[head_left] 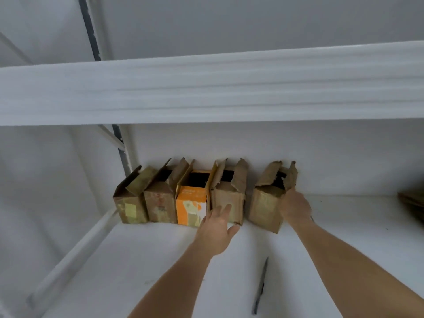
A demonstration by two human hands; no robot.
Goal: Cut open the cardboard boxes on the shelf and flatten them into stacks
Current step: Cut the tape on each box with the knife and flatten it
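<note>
Cardboard end box (pixel 267 203) gripped in my right hand (pixel 296 208), left hand (pixel 215 228) open on its neighbour (pixel 227 203); next I'd fetch the knife (pixel 260 286).

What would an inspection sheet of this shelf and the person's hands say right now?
Surface: white shelf, another shelf board above.
Job's things: five opened boxes at the back wall, four brown and one orange box; the rightmost box stands apart and turned; a knife lies loose in front.
Clutter: flattened cardboard at the right edge.
Grips: left hand open, fingers against the fourth box; right hand grips the rightmost box's side.
Cables: nothing seen.
Surroundings: white wall, grey upright.
</note>
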